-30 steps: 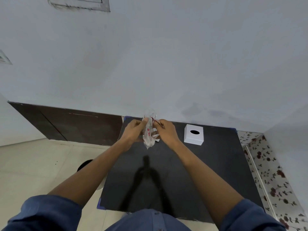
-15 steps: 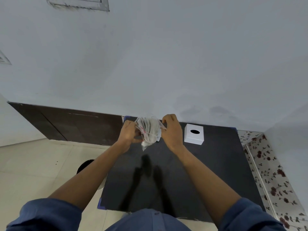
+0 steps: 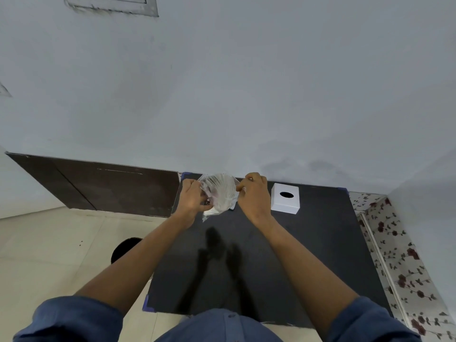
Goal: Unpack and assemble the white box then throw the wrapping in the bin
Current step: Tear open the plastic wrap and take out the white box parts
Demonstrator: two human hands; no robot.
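Observation:
A crinkled clear plastic wrapping [image 3: 219,193] with white pieces inside is stretched between my two hands above the far part of the black table [image 3: 308,255]. My left hand [image 3: 191,197] grips its left edge. My right hand [image 3: 254,193] pinches its right edge. An assembled white box [image 3: 285,201] with an oval black hole on top sits on the table just right of my right hand. The round dark bin [image 3: 124,248] stands on the floor to the left of the table, partly hidden by my left forearm.
A pale wall runs right behind the table's far edge. A dark brown panel [image 3: 98,186] lines the wall base at left. A floral-patterned surface [image 3: 399,267] borders the table's right side. Beige floor tiles [image 3: 49,255] lie at left.
My hands have moved apart and slightly up, pulling the wrapping from a narrow bunch into a wide open shape. The white box has stayed put.

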